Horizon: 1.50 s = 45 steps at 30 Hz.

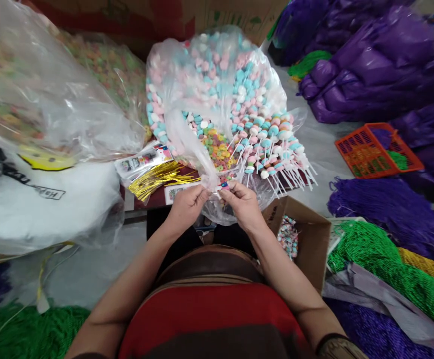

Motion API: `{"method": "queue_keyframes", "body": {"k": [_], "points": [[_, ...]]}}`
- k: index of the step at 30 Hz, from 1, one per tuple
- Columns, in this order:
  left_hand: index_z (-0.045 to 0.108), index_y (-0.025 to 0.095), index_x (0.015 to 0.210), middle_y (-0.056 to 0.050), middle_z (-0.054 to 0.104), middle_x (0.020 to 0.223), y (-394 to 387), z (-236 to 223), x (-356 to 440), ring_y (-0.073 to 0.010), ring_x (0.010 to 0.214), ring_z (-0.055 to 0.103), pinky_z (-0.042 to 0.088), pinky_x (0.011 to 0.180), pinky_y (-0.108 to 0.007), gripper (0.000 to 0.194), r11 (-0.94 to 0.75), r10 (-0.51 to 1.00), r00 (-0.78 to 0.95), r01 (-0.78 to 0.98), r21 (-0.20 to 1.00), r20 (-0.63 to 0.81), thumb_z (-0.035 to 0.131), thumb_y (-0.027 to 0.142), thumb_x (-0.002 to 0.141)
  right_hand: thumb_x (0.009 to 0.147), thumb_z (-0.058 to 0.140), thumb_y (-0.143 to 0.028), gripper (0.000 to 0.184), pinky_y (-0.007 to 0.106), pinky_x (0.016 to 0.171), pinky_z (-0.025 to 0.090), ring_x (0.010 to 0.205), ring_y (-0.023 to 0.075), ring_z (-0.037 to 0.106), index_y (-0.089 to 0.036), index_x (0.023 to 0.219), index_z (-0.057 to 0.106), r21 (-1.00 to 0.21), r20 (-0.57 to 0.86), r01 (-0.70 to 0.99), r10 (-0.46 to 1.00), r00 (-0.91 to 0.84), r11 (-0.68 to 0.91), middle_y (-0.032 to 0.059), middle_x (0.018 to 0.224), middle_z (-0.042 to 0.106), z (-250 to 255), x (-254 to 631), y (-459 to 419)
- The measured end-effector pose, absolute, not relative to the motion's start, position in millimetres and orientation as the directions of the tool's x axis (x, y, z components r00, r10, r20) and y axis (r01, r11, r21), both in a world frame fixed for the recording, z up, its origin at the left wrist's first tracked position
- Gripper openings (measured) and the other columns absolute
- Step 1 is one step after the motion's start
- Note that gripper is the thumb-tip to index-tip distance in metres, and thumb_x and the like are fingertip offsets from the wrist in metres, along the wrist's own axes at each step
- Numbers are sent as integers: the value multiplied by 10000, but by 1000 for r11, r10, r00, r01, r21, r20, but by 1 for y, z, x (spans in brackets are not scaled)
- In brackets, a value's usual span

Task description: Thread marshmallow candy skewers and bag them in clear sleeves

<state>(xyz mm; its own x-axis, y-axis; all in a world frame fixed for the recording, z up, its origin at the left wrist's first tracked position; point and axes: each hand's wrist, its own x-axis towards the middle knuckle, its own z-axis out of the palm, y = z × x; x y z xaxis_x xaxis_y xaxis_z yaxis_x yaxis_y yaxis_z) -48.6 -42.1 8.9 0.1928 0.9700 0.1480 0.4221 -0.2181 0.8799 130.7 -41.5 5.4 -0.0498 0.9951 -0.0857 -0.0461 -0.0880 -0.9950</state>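
Note:
My left hand [187, 205] and my right hand [244, 203] meet above my lap, thumbs and fingers pinched on a small clear printed packet [224, 186]. Its far end and what is in it cannot be made out. Just beyond lie ring-shaped sweets [217, 147] in a clear bag. To the right is a pile of candy skewers [273, 142] on white sticks, strung with pink, blue and white pieces. Gold twist ties [157, 180] and a stack of printed packets [142, 160] lie left of my hands.
Behind stands a big clear bag of pastel sweets [217, 65]; another bag of ring sweets [108, 80] is at left. A cardboard box [312, 249] with wrapped pieces sits beside my right arm. Farther right are an orange basket [366, 167], purple bags [381, 70] and green bead strands [370, 249].

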Motion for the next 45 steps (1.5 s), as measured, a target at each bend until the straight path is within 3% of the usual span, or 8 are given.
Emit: {"method": "queue_keyframes", "body": {"k": [4,10,15,22,26,31,36,45], "points": [[618,198,836,21,621,700,-42,7,-50,-129,651,524,396,635,-242,315,-174,973,203,341,924,108,553,484,950,805,729,-682,511,254,520,350,512,105,408,-220,649,575,-996,-49,67,995,82,-54,-60,528,483,2,132,-41],[506,204,662,46,450,562,-40,-2,-54,-103,544,408,332,536,-234,507,-51,998,56,260,964,38,525,628,940,919,555,-703,618,262,518,367,490,111,423,-223,535,491,-955,30,295,999,-15,33,-35,485,477,13,127,-30],[507,205,665,53,430,531,-35,-14,-65,-95,498,384,307,489,-234,563,25,997,-69,79,997,-20,573,703,919,940,576,-477,346,327,729,537,736,209,694,-188,1036,738,-821,134,569,984,116,45,56,836,740,23,149,28],[534,196,680,56,436,546,-33,-20,-65,-81,492,380,333,457,-211,521,15,998,-57,-253,967,-30,683,648,893,921,585,-301,500,503,974,533,1090,382,727,-92,1375,582,-440,50,875,967,251,-204,202,1094,783,22,161,91],[523,187,671,61,435,570,-31,-16,-62,-60,473,378,324,442,-197,550,19,995,-82,-410,912,-57,755,661,825,866,605,-251,452,523,967,525,1056,384,713,-135,1302,596,-557,87,799,942,324,-224,191,1068,774,13,157,100],[607,173,718,55,504,575,-27,-13,-67,-45,444,387,354,449,-194,551,17,997,-49,-541,841,-52,832,675,734,801,620,-344,132,385,759,533,747,266,664,-217,824,652,-868,39,462,902,430,-183,39,659,653,6,159,98],[594,180,700,76,439,538,-24,-15,-75,-47,444,396,369,462,-190,541,17,1000,-4,-612,791,-25,855,654,723,812,601,-486,270,286,546,420,506,134,463,-224,747,610,-948,35,305,924,380,-90,-42,571,550,7,158,67],[572,197,681,90,369,479,-12,-7,-92,-72,418,429,354,468,-235,577,-60,994,53,-505,861,100,777,731,761,727,827,-391,183,389,821,552,805,203,686,-237,821,801,-974,149,201,959,240,101,20,848,786,6,177,-18]]}}
